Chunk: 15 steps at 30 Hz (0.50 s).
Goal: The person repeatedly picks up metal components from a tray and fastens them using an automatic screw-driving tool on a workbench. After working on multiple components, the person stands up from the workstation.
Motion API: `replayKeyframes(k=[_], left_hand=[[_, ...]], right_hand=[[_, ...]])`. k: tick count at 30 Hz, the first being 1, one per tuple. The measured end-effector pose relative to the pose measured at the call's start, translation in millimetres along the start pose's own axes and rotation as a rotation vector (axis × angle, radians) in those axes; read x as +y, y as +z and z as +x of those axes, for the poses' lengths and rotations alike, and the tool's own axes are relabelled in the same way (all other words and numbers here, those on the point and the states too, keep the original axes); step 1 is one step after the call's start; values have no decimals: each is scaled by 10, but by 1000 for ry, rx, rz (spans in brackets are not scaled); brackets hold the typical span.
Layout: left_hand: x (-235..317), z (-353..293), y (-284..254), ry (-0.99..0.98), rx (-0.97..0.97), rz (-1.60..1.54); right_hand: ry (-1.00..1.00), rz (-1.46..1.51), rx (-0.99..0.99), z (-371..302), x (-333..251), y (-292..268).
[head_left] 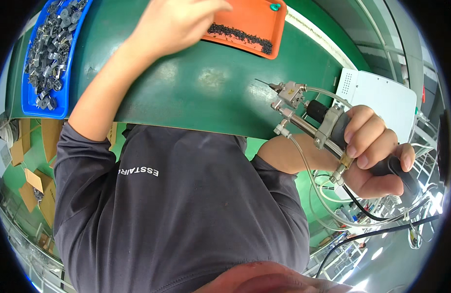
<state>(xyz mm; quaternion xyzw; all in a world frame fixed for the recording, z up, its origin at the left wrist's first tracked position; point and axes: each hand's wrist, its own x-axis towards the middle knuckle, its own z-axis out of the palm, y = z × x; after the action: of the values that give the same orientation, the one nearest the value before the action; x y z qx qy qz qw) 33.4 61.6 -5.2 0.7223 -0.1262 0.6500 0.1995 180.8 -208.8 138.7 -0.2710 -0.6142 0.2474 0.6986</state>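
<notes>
My right hand [374,146] is wrapped round the black body of a powered screwdriver [308,119], held tilted at the right of the green table. Its metal head and thin dark tip point left over the tabletop, and clear hoses run from its fittings. My left hand [171,24] is over the near left part of an orange tray [245,12], its fingers bent and one reaching right. The upper edge cuts this hand off, and what its fingers hold, if anything, is hidden. Many small black screws [240,35] lie along the tray's near side.
A blue bin [25,97] of small grey and black metal parts [52,53] stands at the far left. A small green piece [275,7] is in the tray's corner. Behind my right hand is a white box-like unit [376,93]. Cardboard boxes [45,190] stand on the floor at left.
</notes>
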Motion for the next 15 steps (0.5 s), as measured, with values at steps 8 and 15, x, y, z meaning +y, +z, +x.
replayKeyframes(k=[8, 15], left_hand=[[37, -204, 44, 255, -119, 164], [60, -129, -255, 218, -158, 234]], right_hand=[[61, -52, -9, 40, 41, 25], [191, -23, -126, 552, 5, 104]])
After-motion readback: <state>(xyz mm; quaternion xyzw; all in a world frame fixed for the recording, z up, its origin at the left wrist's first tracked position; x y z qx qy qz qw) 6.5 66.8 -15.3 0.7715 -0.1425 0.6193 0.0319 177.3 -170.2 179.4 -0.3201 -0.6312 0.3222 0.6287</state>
